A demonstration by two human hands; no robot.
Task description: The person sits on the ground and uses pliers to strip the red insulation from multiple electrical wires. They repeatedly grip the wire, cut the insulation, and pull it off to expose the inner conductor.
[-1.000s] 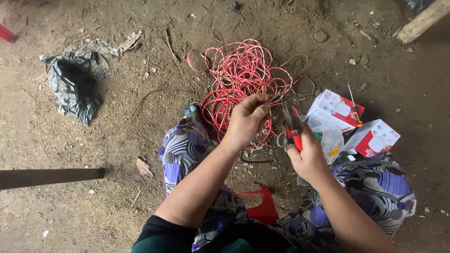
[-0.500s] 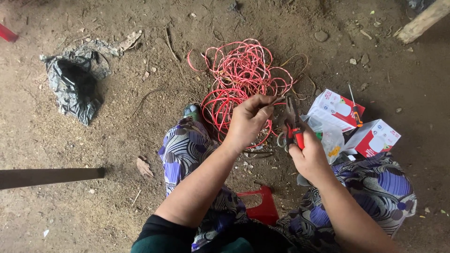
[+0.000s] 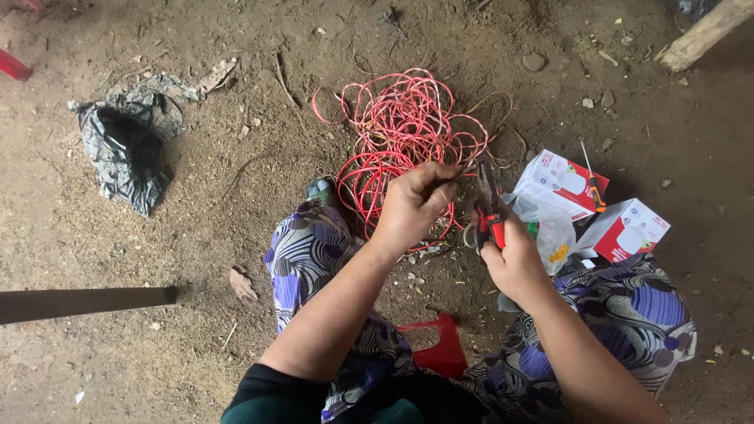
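Hands meet low over the dirt floor [image 3: 196, 259]: the left hand [image 3: 412, 208] pinches the end of a red wire [image 3: 459, 174] between thumb and fingers, while the right hand [image 3: 514, 263] is closed around red-handled pliers [image 3: 487, 208], their nose pointing up and away towards that pinched end. Wire runs roughly left to right between the two, trailing back into the tangled red coil [image 3: 404, 129] just beyond the left hand. Two white-and-red boxes [image 3: 585, 204] lie to the right.

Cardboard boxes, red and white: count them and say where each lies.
2. One box lies on the dirt right of the red wire tangle; the other box sits just right of it. More may be hidden.
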